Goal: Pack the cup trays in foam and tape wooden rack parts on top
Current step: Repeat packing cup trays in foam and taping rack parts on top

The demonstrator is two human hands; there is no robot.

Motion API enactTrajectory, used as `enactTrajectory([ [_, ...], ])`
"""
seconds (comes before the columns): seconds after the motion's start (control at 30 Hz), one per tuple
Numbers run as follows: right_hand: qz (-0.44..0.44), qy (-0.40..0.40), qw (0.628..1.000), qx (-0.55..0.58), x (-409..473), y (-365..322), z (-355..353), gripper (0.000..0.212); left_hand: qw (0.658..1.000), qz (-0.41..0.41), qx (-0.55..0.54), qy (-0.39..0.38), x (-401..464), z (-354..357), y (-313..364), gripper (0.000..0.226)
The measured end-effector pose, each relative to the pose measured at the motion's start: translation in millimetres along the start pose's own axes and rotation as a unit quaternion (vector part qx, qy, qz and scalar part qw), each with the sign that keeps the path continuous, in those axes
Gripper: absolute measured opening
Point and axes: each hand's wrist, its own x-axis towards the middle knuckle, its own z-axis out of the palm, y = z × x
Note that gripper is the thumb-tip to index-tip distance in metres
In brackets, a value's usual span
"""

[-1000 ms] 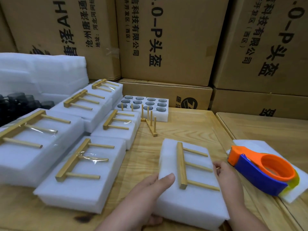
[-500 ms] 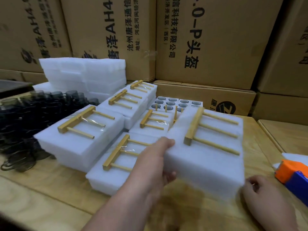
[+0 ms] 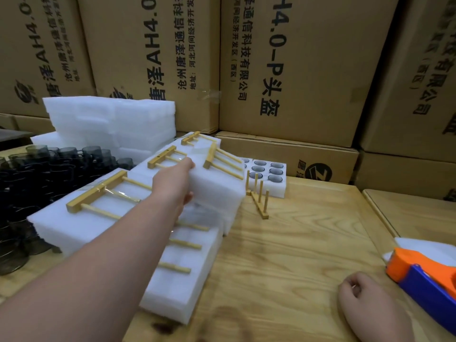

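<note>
My left hand [image 3: 177, 183] reaches forward and grips the near left edge of a white foam pack [image 3: 217, 188] with a wooden rack part [image 3: 222, 160] on top, holding it tilted over the other packs. Several more foam packs with taped wooden racks lie around it, one at the left [image 3: 81, 218] and one in front [image 3: 187, 267]. An open foam cup tray [image 3: 267, 172] with dark cups stands behind. A loose wooden rack [image 3: 259, 197] stands upright on the table. My right hand [image 3: 362, 307] rests low on the table, fingers loosely curled, holding nothing.
An orange and blue tape dispenser [image 3: 429, 282] lies at the right edge on a white foam sheet. Dark glass cups [image 3: 37, 183] are heaped at the left. A stack of foam sheets [image 3: 111, 122] stands behind them. Cardboard boxes [image 3: 296, 70] wall the back.
My left hand has carried the foam pack from the table in front of me up and to the far left, over the other packs. My right hand has let go and dropped back.
</note>
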Motion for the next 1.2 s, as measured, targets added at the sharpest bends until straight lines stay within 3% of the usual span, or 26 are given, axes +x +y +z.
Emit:
enactTrajectory([
  [0.27, 0.002, 0.001, 1.0, 0.004, -1.0, -6.3, -3.6, 0.015, 0.999, 0.022, 0.008, -0.032, 16.0, 13.1, -18.2, 0.014],
  [0.53, -0.004, 0.002, 1.0, -0.008, -3.4, -8.1, -6.0, 0.016, 0.999, 0.017, 0.017, -0.045, 22.4, 11.1, -21.9, 0.011],
  [0.8, -0.007, 0.002, 1.0, -0.008, -4.4, -7.8, -6.3, 0.016, 0.996, -0.042, -0.014, -0.075, 29.7, 7.1, -29.2, 0.026],
  [0.9, -0.003, -0.002, 1.0, -0.008, -1.9, -6.6, -5.1, 0.016, 0.996, -0.05, -0.031, -0.064, 32.8, 8.6, -35.0, 0.037],
  [1.1, -0.012, 0.011, 1.0, -0.015, 2.9, 1.7, 0.5, 0.016, 0.998, -0.028, -0.055, 0.028, 39.7, 12.6, -37.2, 0.029],
  [1.2, -0.021, 0.014, 0.999, -0.024, 4.8, 4.5, 2.7, 0.016, 0.999, -0.004, -0.012, 0.03, 25.4, 14.4, -34.3, 0.023],
])
